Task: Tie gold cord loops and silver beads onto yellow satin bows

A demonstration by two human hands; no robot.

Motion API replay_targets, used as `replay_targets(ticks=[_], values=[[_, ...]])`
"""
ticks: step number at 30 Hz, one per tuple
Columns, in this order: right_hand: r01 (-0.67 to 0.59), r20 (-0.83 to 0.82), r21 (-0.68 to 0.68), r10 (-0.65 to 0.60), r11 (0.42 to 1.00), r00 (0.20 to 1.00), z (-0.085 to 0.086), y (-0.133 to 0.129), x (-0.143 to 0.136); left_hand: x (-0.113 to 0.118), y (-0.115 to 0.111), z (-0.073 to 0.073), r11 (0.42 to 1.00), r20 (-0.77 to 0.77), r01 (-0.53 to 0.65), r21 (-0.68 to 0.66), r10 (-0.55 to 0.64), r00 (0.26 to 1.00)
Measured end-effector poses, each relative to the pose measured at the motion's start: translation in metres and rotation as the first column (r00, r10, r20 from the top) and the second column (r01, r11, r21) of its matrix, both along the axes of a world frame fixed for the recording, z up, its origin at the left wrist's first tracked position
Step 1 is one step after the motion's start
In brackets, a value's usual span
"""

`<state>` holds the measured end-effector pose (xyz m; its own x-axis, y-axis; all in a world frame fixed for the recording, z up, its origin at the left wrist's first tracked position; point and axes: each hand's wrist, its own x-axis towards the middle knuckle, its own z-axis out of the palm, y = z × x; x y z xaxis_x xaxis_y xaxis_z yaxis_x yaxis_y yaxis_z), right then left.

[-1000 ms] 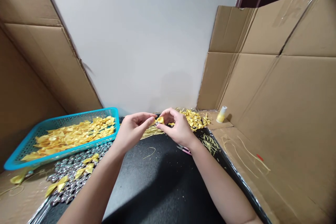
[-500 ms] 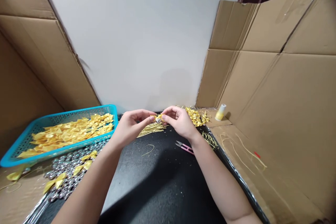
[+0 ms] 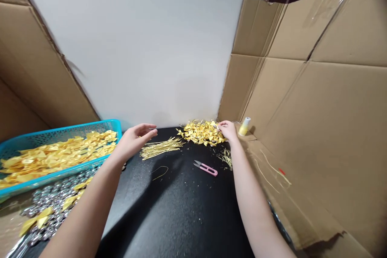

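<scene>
My left hand (image 3: 134, 139) hovers above the table's left side, thumb and fingers apart, with nothing between them. Close to its fingertips lies a bundle of thin gold ties (image 3: 161, 148). At the back, my right hand (image 3: 228, 130) pinches at the right edge of a heap of yellow ribbon bows with silver bells (image 3: 202, 133). A small bow seems to be in its fingertips, though it blends with the heap. Pink thread snips (image 3: 206, 168) lie on the black table, pointing left. A tangle of cut tie ends (image 3: 226, 158) sits beside my right forearm.
A blue basket (image 3: 119, 129) of yellow ribbon pieces (image 3: 66, 151) stands at the left. Silver bells (image 3: 57, 197) and loose bows (image 3: 40, 218) spread before it. A small white-and-yellow bottle (image 3: 244, 126) stands back right. Cardboard walls (image 3: 338, 129) flank the table; one loose tie (image 3: 161, 172) lies mid-table.
My hands have parted from the belled bow they held together. The right moved right to the heap; the left drew back leftward and opened. The view shifted slightly right.
</scene>
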<state>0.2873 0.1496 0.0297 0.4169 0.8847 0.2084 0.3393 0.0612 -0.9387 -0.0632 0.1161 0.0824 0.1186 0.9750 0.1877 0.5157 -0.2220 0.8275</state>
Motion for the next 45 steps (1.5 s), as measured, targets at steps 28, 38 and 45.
replay_targets(ticks=[28,38,45], values=[[-0.572,0.370,0.681,0.458,0.458,0.808,0.072,-0.091,-0.128,0.027,-0.073,0.047,0.915,0.113,0.259,0.310,-0.306,0.945],[-0.586,0.332,0.630,0.505,0.510,0.797,0.077,-0.107,-0.131,0.030,-0.083,0.052,0.942,0.114,0.195,0.273,-0.233,0.966],[-0.482,0.449,0.338,0.311,0.809,0.838,0.073,-0.070,-0.078,0.019,-0.070,0.051,0.951,-0.088,0.024,0.307,0.003,0.996]])
